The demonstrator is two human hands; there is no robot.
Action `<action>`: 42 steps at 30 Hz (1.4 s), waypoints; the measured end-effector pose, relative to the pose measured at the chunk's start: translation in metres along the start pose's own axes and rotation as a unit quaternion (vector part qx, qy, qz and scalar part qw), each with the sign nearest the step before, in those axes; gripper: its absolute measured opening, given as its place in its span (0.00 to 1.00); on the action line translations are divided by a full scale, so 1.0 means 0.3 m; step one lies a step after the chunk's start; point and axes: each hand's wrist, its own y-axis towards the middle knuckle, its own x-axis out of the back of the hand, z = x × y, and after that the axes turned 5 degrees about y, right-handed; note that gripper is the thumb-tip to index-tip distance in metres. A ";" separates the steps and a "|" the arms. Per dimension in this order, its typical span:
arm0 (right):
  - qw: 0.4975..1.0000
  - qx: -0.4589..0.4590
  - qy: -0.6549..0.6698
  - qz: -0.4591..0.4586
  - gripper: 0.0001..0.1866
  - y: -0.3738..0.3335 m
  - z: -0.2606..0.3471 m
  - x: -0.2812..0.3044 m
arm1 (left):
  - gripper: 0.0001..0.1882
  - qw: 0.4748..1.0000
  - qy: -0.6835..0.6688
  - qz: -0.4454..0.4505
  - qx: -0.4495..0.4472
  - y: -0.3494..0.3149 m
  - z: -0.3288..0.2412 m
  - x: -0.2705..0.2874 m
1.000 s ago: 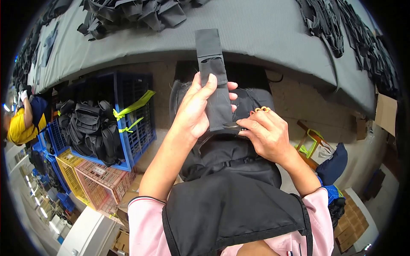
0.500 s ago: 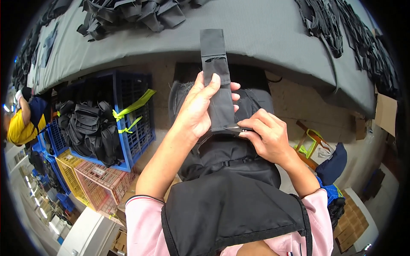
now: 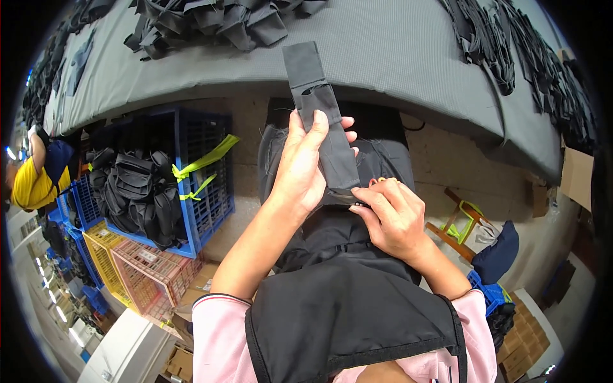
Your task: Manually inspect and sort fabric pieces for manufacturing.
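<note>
A long dark grey fabric strip [image 3: 335, 156] with loose threads and a slit in its upper part lies across my left hand [image 3: 303, 166]. The thumb presses on its face and the other fingers wrap behind it, their tips showing on the far side. At the strip's lower end my right hand [image 3: 396, 220] is closed, thumb and forefinger pinched by the edge. Small thread snips [image 3: 345, 193] show only in part between these fingers, against the lower edge. Bits of red and yellow peek out behind the right fingers; I cannot make out what they belong to.
Ahead is a grey-covered table [image 3: 396, 57] with piles of dark fabric pieces [image 3: 217, 22]. A blue crate [image 3: 185, 223] of black bags stands left, near pink [image 3: 153, 268] and yellow crates. A wooden stool [image 3: 456, 230] is at right. A person in yellow [image 3: 32, 182] is far left.
The strip has tilted, its top moving left and its lower end right. My right fingers have closed in on the lower edge, and less of the snips shows.
</note>
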 end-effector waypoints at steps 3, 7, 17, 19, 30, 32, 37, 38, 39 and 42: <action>1.000 0.017 -0.011 0.004 0.18 0.005 0.008 0.002 | 0.15 1.000 -0.008 -0.008 0.001 -0.006 -0.005 -0.011; 0.998 0.055 -0.034 0.009 0.14 0.011 0.001 -0.005 | 0.15 1.000 -0.007 -0.006 0.005 -0.005 -0.006 -0.011; 0.996 -0.060 0.059 0.037 0.14 0.026 0.022 0.003 | 0.17 0.999 0.035 0.006 0.005 -0.008 -0.004 0.006; 0.994 -0.078 0.062 0.050 0.13 0.026 0.024 0.007 | 0.17 0.999 0.046 0.006 0.003 -0.010 -0.006 0.002; 0.999 -0.001 -0.016 0.039 0.12 0.014 0.020 -0.007 | 0.17 0.999 0.034 0.010 0.014 -0.005 -0.004 0.006; 0.999 0.021 -0.034 0.036 0.12 0.009 0.014 -0.009 | 0.17 0.999 0.020 0.012 0.023 -0.005 -0.009 0.005; 0.998 0.060 -0.011 0.006 0.16 -0.014 -0.008 -0.006 | 0.16 0.997 -0.033 0.037 0.056 -0.004 -0.018 0.010; 0.998 0.062 -0.011 0.006 0.16 -0.016 -0.013 0.004 | 0.16 0.997 -0.033 0.037 0.054 -0.005 -0.023 0.016; 0.998 0.034 0.042 -0.022 0.16 -0.017 -0.019 0.019 | 0.16 0.997 -0.024 0.051 0.045 -0.006 -0.028 0.025; 0.974 -0.143 0.172 -0.020 0.22 0.011 -0.006 0.062 | 0.17 0.996 -0.016 0.079 0.027 -0.010 -0.024 0.033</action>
